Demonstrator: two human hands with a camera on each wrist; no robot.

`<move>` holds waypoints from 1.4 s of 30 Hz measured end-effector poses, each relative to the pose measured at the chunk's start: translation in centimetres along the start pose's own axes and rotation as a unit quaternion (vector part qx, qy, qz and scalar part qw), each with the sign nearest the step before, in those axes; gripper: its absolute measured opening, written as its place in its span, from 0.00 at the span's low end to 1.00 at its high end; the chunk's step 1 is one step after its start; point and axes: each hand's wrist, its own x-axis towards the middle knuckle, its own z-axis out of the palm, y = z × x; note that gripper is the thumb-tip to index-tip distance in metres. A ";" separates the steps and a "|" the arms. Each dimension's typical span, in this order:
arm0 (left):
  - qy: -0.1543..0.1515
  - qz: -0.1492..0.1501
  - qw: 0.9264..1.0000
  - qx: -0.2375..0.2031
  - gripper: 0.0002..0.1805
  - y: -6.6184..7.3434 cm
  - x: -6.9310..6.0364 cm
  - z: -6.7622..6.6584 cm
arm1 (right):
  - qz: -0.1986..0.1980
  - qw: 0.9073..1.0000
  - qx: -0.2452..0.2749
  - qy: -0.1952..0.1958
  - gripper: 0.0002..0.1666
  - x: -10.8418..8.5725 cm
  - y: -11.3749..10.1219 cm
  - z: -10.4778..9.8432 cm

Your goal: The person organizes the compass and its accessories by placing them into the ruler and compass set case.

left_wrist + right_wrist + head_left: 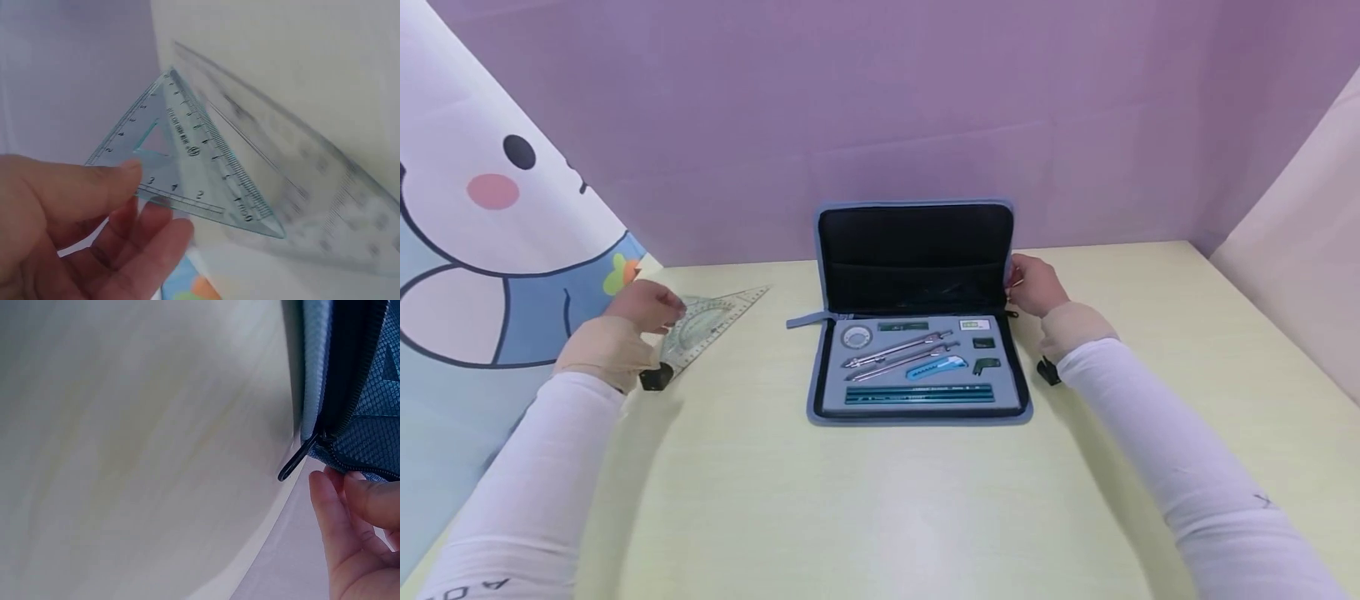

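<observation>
My left hand (643,308) pinches a small clear set square (187,144) between thumb and fingers at the table's left. Behind it, a larger clear set square (337,181) lies on the table, blurred in the left wrist view. At the middle of the table stands an unzipped drawing-set case (921,418), its lid (917,242) raised. My right hand (1033,283) pinches the lid's right edge, close to the zipper pull (294,464). Two metal compasses (895,350), a light blue utility knife (936,367) and dark green pencils (917,394) lie in the grey insert.
The insert also holds a round pale container (856,337), a white eraser (974,325) and small dark green pieces (987,364). A fabric strap (808,319) sticks out left of the case. Behind the table hangs a purple backdrop (880,108), with a cartoon-print cloth (490,233) at left.
</observation>
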 end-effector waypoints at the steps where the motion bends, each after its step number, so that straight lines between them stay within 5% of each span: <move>1: 0.004 0.004 1.000 0.010 0.14 0.3 0.0 0.0 | -0.003 1.000 -0.007 0.001 0.07 0.0 0.0 0.0; 6: 0.059 0.062 0.994 0.070 0.13 3.7 0.1 0.1 | -0.009 1.000 -0.023 0.002 0.07 0.0 0.2 -0.1; 11: 0.104 0.127 0.985 0.048 0.08 7.8 -0.4 0.5 | -0.001 1.000 -0.023 -0.004 0.06 0.0 0.1 -0.1; 19: 0.112 0.174 0.977 0.053 0.07 14.1 0.0 1.0 | 0.007 1.000 -0.029 -0.006 0.07 -0.2 0.3 -0.4; 28: 0.118 0.244 0.959 0.084 0.07 20.3 1.4 3.2 | 0.001 1.000 -0.028 0.002 0.06 -0.3 0.5 -0.6; 35: 0.099 0.254 0.955 0.114 0.07 23.1 2.4 5.1 | -0.006 1.000 -0.023 -0.001 0.06 -0.3 0.4 -0.6; 42: 0.112 0.236 0.957 0.124 0.07 23.7 3.7 6.8 | -0.011 1.000 -0.021 0.002 0.06 -0.4 0.4 -0.4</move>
